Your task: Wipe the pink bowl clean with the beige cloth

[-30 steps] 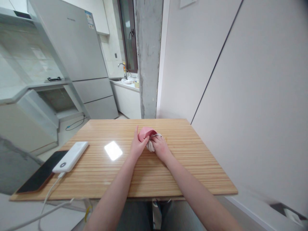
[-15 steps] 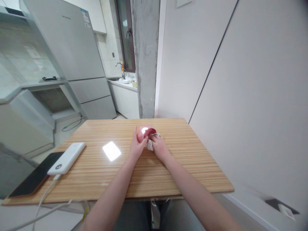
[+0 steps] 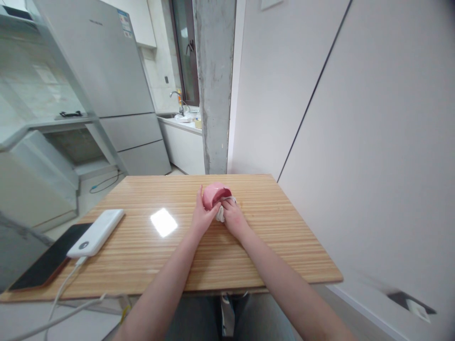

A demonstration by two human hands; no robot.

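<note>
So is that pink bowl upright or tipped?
Tipped: the pink bowl shows its rounded outside, its mouth facing the right hand and white cloth.

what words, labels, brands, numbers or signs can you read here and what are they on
None can be read.
Lettering on the fridge: too blurred to read.
Label on the same fridge: too small to read.
Round mark on the power bank: too small to read.
Pink bowl: no text visible.

Has a bowl (image 3: pixel 214 193) toward the far edge of the table (image 3: pixel 280 241), between left hand (image 3: pixel 202 217) and right hand (image 3: pixel 233 219), with a cloth (image 3: pixel 220 215) under the right. Has a power bank (image 3: pixel 97 232) at left, partly over a tablet (image 3: pixel 44 263), with a cable (image 3: pixel 66 284) at its near end. Faces a fridge (image 3: pixel 101 71) behind left, a sink (image 3: pixel 167 115) beyond, a pillar (image 3: pixel 215 85) behind centre, a wall (image 3: pixel 348 175) at right.
</note>
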